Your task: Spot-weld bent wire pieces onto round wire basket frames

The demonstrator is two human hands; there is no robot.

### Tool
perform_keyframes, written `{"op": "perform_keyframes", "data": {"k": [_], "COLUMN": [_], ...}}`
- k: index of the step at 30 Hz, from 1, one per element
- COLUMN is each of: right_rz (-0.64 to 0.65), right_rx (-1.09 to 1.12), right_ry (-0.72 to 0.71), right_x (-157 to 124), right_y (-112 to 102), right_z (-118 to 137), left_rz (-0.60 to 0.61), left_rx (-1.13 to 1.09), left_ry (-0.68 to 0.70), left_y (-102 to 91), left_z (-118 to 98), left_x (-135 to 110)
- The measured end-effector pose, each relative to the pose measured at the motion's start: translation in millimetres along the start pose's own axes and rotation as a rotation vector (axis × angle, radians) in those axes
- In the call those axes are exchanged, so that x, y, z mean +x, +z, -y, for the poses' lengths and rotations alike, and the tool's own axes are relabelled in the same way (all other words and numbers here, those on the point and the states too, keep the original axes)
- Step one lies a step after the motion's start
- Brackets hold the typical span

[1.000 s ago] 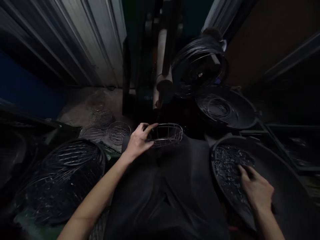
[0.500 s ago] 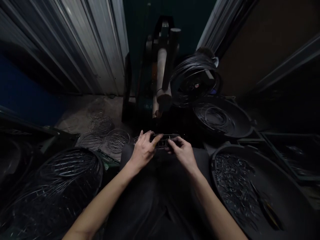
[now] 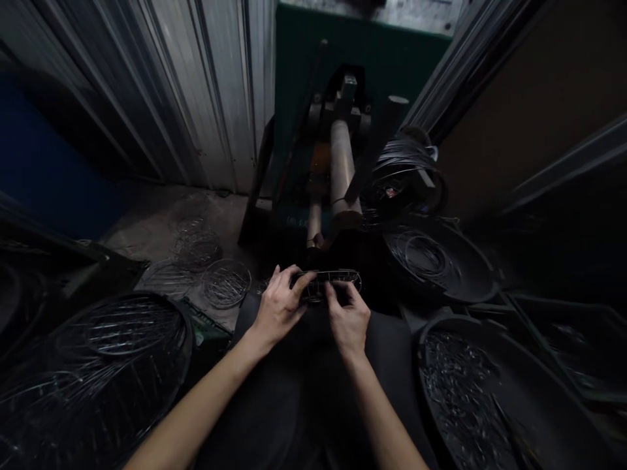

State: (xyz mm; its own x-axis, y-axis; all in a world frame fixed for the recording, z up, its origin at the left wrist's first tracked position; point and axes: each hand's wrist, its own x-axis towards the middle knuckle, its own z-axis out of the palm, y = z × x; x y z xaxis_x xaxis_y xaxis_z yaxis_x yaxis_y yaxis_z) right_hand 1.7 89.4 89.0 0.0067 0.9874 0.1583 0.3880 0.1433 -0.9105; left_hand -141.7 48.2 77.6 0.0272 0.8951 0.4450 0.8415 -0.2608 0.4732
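One small wire basket (image 3: 317,289) is at the far edge of the dark lap (image 3: 289,378). The left hand (image 3: 283,301) pinches the basket's left end between its thumb and fingers. The right hand (image 3: 349,316) is at the basket's near side with its fingers bent, but it is too dark to tell if they pinch anything. A big black pan (image 3: 531,375) on the right has lots of shiny metal bits (image 3: 455,378) along its left edge. Round wire pieces (image 3: 226,284) lie on the floor (image 3: 151,222).
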Motion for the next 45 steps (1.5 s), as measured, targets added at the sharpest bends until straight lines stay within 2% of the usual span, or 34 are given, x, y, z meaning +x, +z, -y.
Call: {"op": "perform_keyframes", "data": {"k": [11, 20, 32, 45], "right_rz": [-0.025, -0.019, -0.012, -0.035], "right_rx": [0.008, 0.019, -0.014, 0.0], "right_ry": [-0.046, -0.101, -0.129, -0.176], "right_x": [19.9, 27.1, 38.1, 38.6], "right_y": [10.2, 12.7, 19.0, 22.4], "right_z": [3.0, 0.2, 1.1, 5.1], "left_rz": [-0.091, -0.089, -0.084, -0.119], "left_rx": [0.002, -0.058, -0.087, 0.015], "left_ry": [0.035, 0.023, 0.001, 0.054], "left_y": [4.2, 7.8, 3.5, 10.5], "left_z": [13.8, 23.2, 29.9, 39.0], "left_x": [15.9, 21.1, 32.0, 34.4]}}
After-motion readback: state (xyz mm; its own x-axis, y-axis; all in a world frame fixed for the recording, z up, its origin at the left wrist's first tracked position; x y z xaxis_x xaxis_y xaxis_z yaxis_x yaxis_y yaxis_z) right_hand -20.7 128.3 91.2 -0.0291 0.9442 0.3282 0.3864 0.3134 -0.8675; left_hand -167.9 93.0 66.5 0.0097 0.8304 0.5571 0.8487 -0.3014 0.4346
